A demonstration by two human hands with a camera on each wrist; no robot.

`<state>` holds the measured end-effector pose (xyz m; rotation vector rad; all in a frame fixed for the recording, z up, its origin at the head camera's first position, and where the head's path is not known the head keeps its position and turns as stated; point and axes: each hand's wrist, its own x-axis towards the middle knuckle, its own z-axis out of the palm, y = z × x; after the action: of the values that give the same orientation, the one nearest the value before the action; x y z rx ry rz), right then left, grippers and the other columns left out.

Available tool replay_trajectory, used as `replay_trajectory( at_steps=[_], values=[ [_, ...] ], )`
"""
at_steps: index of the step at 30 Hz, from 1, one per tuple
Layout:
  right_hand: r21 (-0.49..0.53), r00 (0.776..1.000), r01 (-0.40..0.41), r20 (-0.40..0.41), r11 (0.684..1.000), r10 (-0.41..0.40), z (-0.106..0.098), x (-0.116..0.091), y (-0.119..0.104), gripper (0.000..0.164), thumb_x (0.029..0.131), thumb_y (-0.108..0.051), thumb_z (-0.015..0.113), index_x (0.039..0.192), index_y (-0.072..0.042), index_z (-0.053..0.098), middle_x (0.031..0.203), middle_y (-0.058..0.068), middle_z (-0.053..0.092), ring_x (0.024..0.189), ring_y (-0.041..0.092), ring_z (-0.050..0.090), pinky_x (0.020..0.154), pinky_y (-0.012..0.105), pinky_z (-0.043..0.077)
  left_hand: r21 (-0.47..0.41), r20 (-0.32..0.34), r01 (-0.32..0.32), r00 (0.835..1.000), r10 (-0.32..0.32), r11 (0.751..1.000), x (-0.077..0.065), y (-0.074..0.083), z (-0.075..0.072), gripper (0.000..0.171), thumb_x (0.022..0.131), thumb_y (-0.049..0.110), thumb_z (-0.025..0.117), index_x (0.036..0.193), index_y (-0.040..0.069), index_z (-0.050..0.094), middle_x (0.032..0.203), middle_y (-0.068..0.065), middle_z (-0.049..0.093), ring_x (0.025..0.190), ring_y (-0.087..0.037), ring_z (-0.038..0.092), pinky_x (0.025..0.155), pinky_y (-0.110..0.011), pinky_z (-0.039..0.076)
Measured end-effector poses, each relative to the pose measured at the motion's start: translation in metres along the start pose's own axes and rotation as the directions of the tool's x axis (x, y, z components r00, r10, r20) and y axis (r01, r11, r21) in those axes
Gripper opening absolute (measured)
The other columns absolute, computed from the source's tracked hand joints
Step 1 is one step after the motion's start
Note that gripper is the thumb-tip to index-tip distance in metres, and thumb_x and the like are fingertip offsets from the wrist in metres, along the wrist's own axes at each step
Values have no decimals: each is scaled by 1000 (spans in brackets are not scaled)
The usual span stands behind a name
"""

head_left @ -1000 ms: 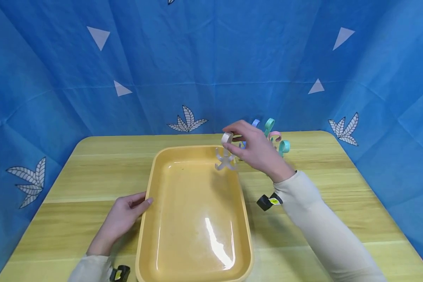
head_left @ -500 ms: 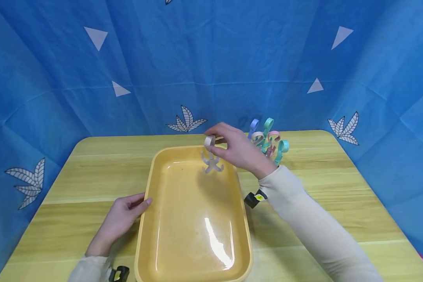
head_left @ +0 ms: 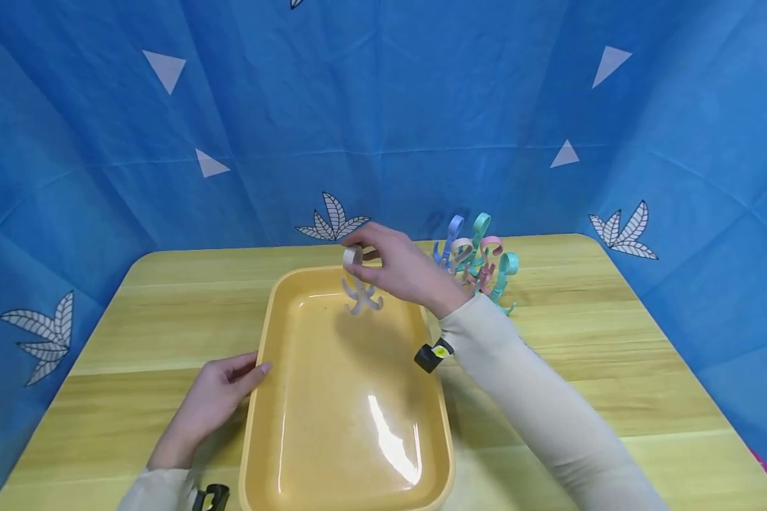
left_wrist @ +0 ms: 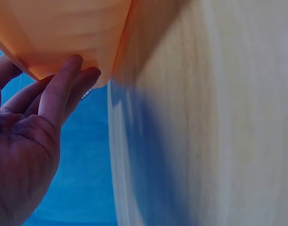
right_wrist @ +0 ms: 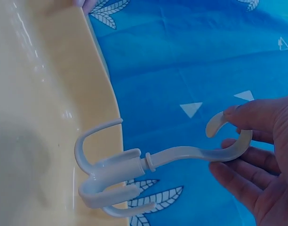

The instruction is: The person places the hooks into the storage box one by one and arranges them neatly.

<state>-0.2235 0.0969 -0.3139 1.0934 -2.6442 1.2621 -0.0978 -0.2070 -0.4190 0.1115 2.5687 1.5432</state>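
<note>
Sitting right of yellow rectangular plastic tray [head_left: 332, 426]: pastel curled plastic hooks [head_left: 483, 275]. Above tray, right hand [head_left: 399, 270] pinches white four-pronged plastic hook [right_wrist: 118, 172]; left hand [head_left: 212, 399] grips tray's left rim.

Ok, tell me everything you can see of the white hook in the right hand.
The white hook looks like smooth, glossy plastic: a curved top, a slim stem with a collar, and four upturned prongs at the bottom. It hangs roughly upright over the far part of the yellow tray, apparently clear of it. The right hand holds its curved top.
</note>
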Motion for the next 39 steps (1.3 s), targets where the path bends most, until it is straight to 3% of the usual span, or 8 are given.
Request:
replay_trajectory(
  at_steps=[7, 12, 19, 39],
  values=[
    [-35, 999, 34, 12, 999, -33, 9, 8, -1, 30, 94, -13, 68, 123, -5, 63, 116, 2, 61, 106, 13, 60, 95, 25, 48, -26, -4, -4, 1000, 4, 1000, 0, -1, 1, 46, 99, 29, 62, 129, -7, 60, 119, -18, 66, 107, -26, 64, 84, -24, 53],
    [-41, 999, 18, 45, 999, -16, 15, 12, -2, 33, 93, -11, 69, 124, -5, 62, 117, 2, 61, 107, 12, 59, 96, 30, 49, -30, -1, 1, 1000, -1, 1000, 1, 0, 1, 49, 100, 30, 61, 130, -8, 59, 119, -19, 65, 108, -27, 63, 85, -25, 53],
    [-107, 996, 2, 88, 994, 7, 22, 21, -6, 33, 95, -14, 67, 126, -6, 62, 121, 2, 60, 108, 14, 58, 93, 28, 49, -3, -4, -1, 1000, 1, 1000, 1, 0, -1, 49, 99, 31, 61, 130, -8, 59, 120, -18, 65, 109, -27, 63, 86, -25, 52],
    [-162, 984, 36, 175, 986, -7, 54, 29, 13, 33, 95, -15, 68, 126, -7, 61, 117, 1, 59, 104, 12, 56, 90, 22, 46, -40, 6, 28, 1000, -28, 999, -1, 1, 3, 49, 100, 27, 61, 131, -11, 56, 120, -20, 65, 108, -27, 63, 84, -26, 54]
  ],
)
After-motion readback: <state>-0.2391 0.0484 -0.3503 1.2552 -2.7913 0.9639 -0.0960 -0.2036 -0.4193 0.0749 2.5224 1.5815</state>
